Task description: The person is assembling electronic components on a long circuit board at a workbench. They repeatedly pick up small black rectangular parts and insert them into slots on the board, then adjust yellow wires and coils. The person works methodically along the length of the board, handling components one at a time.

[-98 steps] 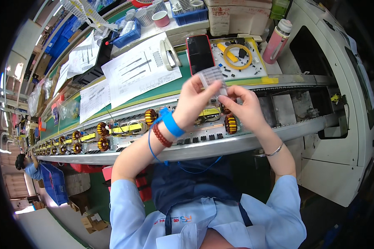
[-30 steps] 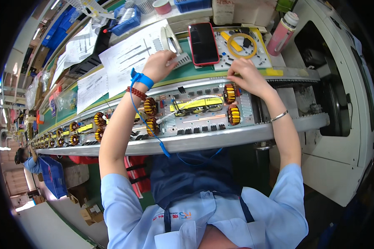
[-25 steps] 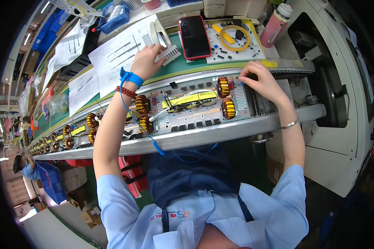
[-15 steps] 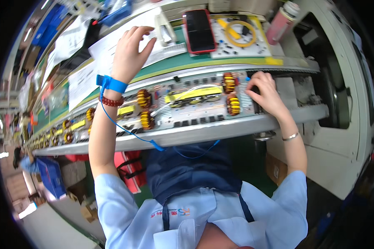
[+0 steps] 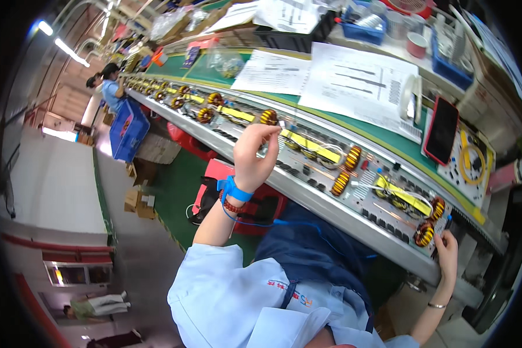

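Long circuit boards (image 5: 362, 191) with black-and-yellow wound coils, yellow-taped parts and white wires lie in a row along a metal-railed conveyor. My left hand (image 5: 254, 155), with a blue wrist strap and red beads at the wrist, is over the boards just below a wound coil (image 5: 268, 117). Its thumb and fingertips are closed in a pinch; what they hold, if anything, is too small to name. At the right end of the nearest board, beside another coil (image 5: 424, 234), my right hand (image 5: 447, 253) has its fingers closed near the board's edge. Whatever is between them is hidden.
Printed sheets (image 5: 359, 81) cover part of the green bench behind the conveyor. A phone (image 5: 441, 130) in a red case, a yellow ring (image 5: 473, 165), blue bins (image 5: 362, 26) and a black tray (image 5: 293, 39) stand beyond. A co-worker (image 5: 111, 87) is far left along the line.
The view has turned to the left along the line. My left hand has moved from above the papers down to the boards, its fingers now pinched. My right hand stays by the board's right end.
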A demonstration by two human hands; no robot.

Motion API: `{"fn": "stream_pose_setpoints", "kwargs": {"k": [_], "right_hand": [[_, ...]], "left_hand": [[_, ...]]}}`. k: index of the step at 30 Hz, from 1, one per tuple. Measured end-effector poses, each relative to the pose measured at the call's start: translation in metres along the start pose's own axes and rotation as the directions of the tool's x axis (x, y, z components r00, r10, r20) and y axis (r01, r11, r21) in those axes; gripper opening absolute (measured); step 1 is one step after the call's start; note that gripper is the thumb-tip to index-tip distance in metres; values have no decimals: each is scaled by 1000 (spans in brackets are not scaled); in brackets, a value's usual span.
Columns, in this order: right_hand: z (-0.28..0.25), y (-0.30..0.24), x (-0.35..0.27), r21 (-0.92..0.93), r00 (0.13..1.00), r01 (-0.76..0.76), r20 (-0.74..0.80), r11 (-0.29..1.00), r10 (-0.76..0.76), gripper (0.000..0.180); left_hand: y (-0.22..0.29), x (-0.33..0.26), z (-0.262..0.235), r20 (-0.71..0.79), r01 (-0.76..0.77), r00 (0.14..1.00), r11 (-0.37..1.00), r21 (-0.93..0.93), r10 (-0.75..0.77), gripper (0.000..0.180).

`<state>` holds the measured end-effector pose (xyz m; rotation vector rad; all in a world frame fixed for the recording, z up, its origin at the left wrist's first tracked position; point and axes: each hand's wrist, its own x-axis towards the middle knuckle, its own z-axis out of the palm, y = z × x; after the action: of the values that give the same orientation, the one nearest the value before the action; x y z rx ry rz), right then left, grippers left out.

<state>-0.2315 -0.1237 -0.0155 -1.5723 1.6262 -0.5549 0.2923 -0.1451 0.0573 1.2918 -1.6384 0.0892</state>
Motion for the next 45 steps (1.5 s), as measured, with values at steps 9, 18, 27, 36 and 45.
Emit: {"fn": "stream_pose_setpoints", "kwargs": {"k": [9,18,27,36,45], "right_hand": [[-24,11,-9,118,986,-168,43,979,164,16],[-130,-29,16,-310,974,-20,-220,951,-51,23],[-36,-290,102,-515,945,138,-188,846,-269,14],[48,-400,98,-666,958,-98,-265,740,-111,23],[68,-404,109,-705,973,-142,-227,694,-32,26]], "left_hand": [[-96,-14,-82,-250,341,923,924,175,-294,8],[-314,5,-265,-746,520,523,848,-103,-411,13],[-471,106,-253,-406,551,832,480,682,-378,20],[-588,176,-173,63,278,714,365,888,-697,25],[-628,180,-178,205,95,716,385,918,-667,35]]}}
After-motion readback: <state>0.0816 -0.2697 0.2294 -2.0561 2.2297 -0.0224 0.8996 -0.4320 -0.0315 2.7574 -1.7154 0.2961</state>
